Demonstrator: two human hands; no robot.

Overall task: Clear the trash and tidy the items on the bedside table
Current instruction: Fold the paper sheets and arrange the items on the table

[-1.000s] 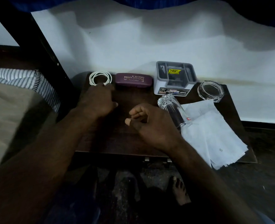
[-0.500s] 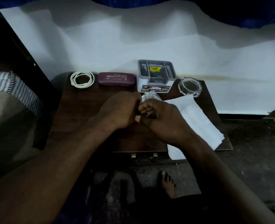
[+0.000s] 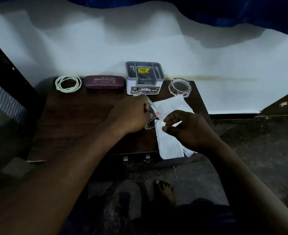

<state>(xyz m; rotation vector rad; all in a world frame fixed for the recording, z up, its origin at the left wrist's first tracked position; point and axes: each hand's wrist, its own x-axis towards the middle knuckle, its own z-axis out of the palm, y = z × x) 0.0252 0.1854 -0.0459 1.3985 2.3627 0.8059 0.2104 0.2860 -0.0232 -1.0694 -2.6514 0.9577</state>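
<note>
L hand (image 3: pixel 131 114) gripping clear glass (image 3: pixel 152 117), tilted, mouth twd me | R hand (image 3: pixel 190 131) just right of it, fingers curled over white paper (image 3: pixel 170 146), can't tell if pinching | past L knuckles: grey organiser (image 3: pixel 144 78); ashtray (image 3: pixel 179 87) beyond R hand; table (image 3: pixel 82 119) beneath.

Dim, blue-tinged light leaves the dark desk (image 3: pixel 82 119) and the foreground murky. The white wall (image 3: pixel 139 39) behind is the brightest area, crossed by soft, wavy shadows, probably cast from above. Wide-angle distortion bows the edges, and the floor (image 3: pixel 258 141) at lower right looks grainy and soft.
</note>
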